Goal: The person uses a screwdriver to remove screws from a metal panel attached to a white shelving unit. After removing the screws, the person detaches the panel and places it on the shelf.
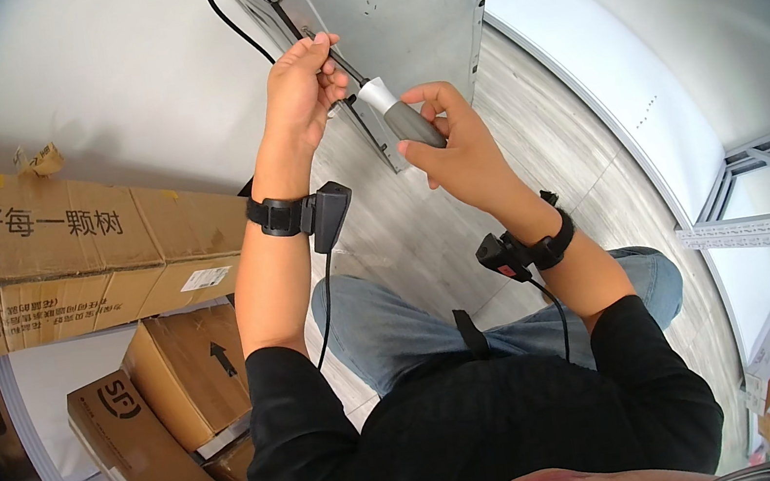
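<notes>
Cardboard boxes [91, 252] stacked at left, more near the lower left, against a white wall [126, 80]. Left hand [300, 90] raised at the far centre, fingers closed, pinching the shaft of a screwdriver [397, 113] where it meets the grey metal cabinet [402, 12]; black cable [237, 30] runs just beside that hand. Black wrist device [308, 214] strapped on the left forearm. Right hand [456, 147] just right of it, wrapped round the screwdriver's grey handle, tip pointing far-left at the cabinet edge. Second wrist device [519, 251] on right wrist. White shelving [767, 226] at far right, floor [571, 165] pale wood
</notes>
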